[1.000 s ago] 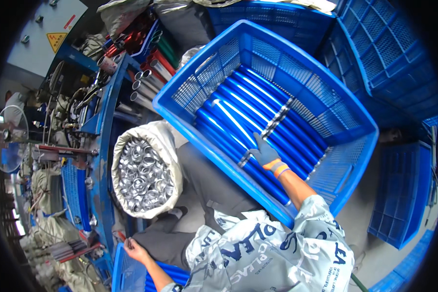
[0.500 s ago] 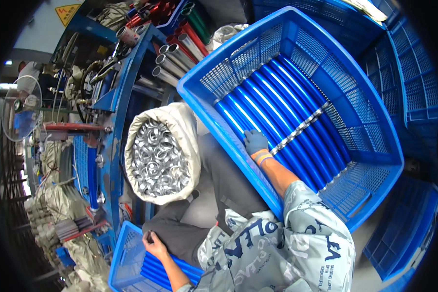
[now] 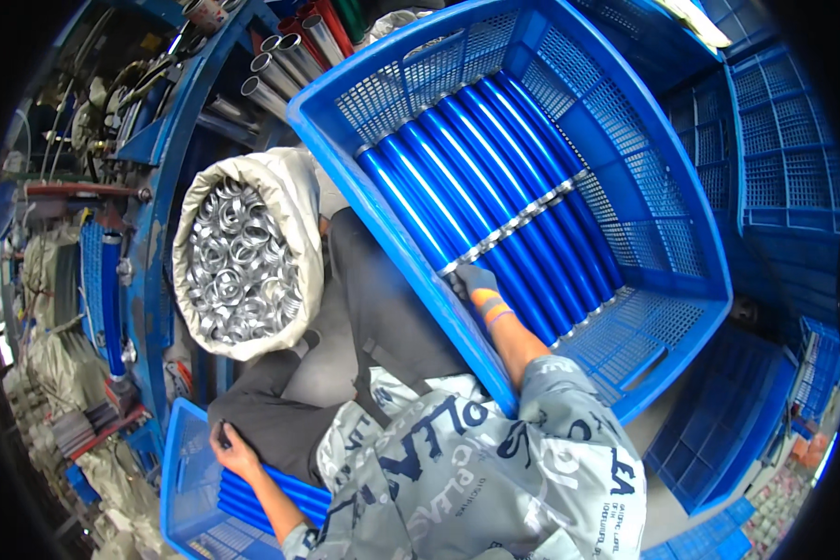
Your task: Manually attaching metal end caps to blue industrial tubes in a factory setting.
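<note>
My right hand (image 3: 477, 281), in a dark glove with an orange cuff, is inside the large blue mesh crate (image 3: 389, 231). Its fingers curl over the nearest blue tube (image 3: 411, 219), where the tube's silver end meets a second row. Glossy blue tubes (image 3: 495, 168) lie side by side across the crate floor. My left hand (image 3: 232, 452) is bare and low at my left side. It grips the end of a blue tube (image 3: 269, 489) in a smaller blue crate (image 3: 179, 471). My lap lies between the two crates.
An open grey sack (image 3: 294, 201) full of silver metal rings (image 3: 236, 261) stands at my left knee. Steel pipes (image 3: 285, 56) and a blue rack (image 3: 149, 243) are beyond it. Stacked blue mesh crates (image 3: 779, 149) stand to the right.
My right hand has slid along the tubes toward the crate's near wall, onto the nearest tube. My left hand stays at the small crate. The view has shifted closer.
</note>
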Demonstrator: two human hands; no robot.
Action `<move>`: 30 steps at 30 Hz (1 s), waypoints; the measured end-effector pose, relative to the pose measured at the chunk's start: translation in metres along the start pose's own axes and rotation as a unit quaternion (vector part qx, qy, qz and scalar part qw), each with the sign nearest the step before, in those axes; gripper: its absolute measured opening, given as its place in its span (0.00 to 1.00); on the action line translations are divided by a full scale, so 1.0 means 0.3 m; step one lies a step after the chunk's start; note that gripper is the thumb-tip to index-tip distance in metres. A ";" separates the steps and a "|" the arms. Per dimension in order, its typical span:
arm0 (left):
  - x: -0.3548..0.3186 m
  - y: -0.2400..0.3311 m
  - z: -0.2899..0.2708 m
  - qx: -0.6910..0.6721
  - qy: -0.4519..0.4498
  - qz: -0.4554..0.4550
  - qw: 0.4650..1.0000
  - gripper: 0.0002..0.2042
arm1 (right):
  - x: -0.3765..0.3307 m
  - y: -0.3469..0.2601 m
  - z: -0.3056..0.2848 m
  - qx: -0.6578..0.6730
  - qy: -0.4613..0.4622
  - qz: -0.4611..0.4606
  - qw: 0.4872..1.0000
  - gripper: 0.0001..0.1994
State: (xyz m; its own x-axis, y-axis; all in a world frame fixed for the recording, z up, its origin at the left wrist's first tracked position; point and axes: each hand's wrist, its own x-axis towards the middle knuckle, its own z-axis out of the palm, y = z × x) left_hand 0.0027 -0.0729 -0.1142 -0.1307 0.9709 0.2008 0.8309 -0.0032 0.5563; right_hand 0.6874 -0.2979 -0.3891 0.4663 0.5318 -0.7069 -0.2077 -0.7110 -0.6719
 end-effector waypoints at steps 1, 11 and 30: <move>-0.019 -0.006 -0.019 0.008 0.009 0.014 1.000 0.17 | 0.005 0.000 0.001 0.029 -0.021 0.030 0.999 0.20; -0.580 -0.774 -0.314 0.224 0.076 -0.370 0.898 0.33 | -0.251 -0.915 0.035 0.147 0.115 -0.372 0.909 0.22; -1.355 -0.881 -0.302 0.054 -0.024 -0.651 0.757 0.49 | -0.376 -1.161 1.535 -0.585 -0.166 -0.576 0.547 0.36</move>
State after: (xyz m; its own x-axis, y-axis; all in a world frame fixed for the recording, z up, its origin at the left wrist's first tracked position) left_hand -0.2127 -0.4882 -0.2699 -0.8590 0.1430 -0.4916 0.0550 0.9804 0.1891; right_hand 0.3113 0.1016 -0.1771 -0.5130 0.8531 -0.0951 0.8419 0.4785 -0.2495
